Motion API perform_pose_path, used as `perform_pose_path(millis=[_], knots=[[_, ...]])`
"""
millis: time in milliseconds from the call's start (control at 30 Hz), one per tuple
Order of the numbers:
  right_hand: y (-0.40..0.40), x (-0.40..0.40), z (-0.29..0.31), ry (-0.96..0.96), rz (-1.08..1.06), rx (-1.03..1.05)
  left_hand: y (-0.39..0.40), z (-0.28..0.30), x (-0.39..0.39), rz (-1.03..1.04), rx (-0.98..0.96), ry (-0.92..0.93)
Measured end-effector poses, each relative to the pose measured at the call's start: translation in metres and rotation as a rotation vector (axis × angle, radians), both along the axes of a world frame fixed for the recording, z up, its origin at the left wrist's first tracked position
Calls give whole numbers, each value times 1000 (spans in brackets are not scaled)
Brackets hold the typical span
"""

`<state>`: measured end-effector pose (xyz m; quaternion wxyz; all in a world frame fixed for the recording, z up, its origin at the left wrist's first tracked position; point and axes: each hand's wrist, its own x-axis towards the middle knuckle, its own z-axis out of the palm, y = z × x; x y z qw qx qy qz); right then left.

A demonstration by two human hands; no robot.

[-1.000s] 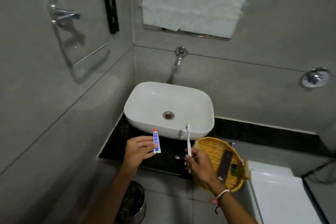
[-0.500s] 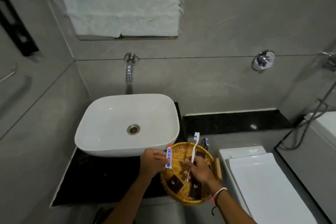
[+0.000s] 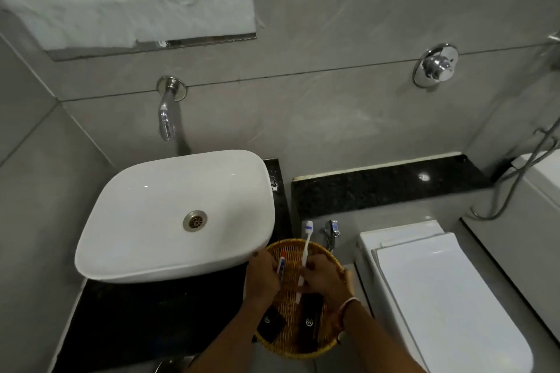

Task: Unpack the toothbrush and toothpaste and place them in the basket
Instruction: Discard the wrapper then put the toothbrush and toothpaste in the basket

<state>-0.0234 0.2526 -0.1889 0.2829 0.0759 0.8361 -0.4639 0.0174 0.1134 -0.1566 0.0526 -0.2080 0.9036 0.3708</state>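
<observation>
While both hands are working over the round woven yellow wicker basket [image 3: 303, 348], the white ceramic basin [image 3: 169, 215] is sitting at far left on the black stone desk [image 3: 127, 324], clear of the work. The left hand [image 3: 262, 277] is pinching the small white, blue and red toothpaste tube [image 3: 281, 266] upright. The right hand [image 3: 325, 278] is gripping the white plastic toothbrush [image 3: 306, 251], bristles up, handle angling down toward two dark packets [image 3: 312, 318] inside, presumably ready for lowering. Neither item is resting in the basket yet.

- one toothbrush [image 3: 306, 247]
- one toothpaste tube [image 3: 281, 265]
- one woven basket [image 3: 291, 342]
- two dark packets [image 3: 270, 323] (both in the basket)
- two hands [image 3: 261, 277]
- one basin [image 3: 169, 215]
</observation>
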Motion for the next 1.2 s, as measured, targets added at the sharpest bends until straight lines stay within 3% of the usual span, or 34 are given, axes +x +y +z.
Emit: perform_pose_path(millis=[267,600,700,833,900,1200], knots=[[-3,-3,-15,101,-11,131,2,-11,8,-96,-81,109],[-9,0,-7,123,-47,155,-2,-6,15,-249,-15,75],[-10,1,-6,124,-60,172,-13,1,21,-400,-291,59],[-10,2,0,106,-84,171,-36,20,32,-428,-593,418],[-11,3,4,86,-146,183,-50,24,33,-361,-664,465],[-18,7,15,141,-195,308,-85,6,45,-358,-628,262]])
